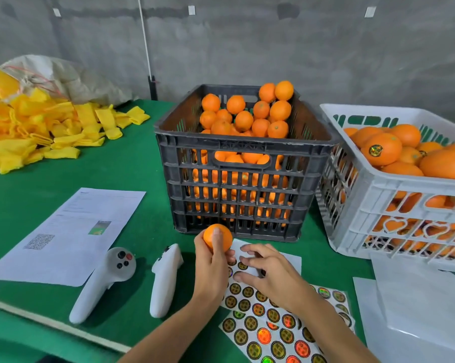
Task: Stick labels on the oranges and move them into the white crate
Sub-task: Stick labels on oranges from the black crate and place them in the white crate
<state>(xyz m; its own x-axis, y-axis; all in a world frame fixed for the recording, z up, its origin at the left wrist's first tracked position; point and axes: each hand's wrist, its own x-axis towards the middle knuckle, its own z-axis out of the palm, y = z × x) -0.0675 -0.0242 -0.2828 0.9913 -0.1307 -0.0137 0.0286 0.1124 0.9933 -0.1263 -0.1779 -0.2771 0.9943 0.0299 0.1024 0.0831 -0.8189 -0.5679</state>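
My left hand [212,268] grips one orange [222,233] just in front of the black crate [237,189], which is piled with unlabelled oranges [243,119]. My right hand [269,271] rests with spread fingers on a sheet of round holographic labels [257,326], fingertips at its upper, partly peeled rows. The white crate [394,195] stands at the right and holds oranges, one labelled orange [382,149] showing on top.
Two white handheld controllers [103,281] [166,279] lie on the green table [132,166] left of my hands. A printed paper sheet [69,234] lies further left, a heap of yellow foam sleeves [38,127] at the back left, white sheets [417,305] at the right.
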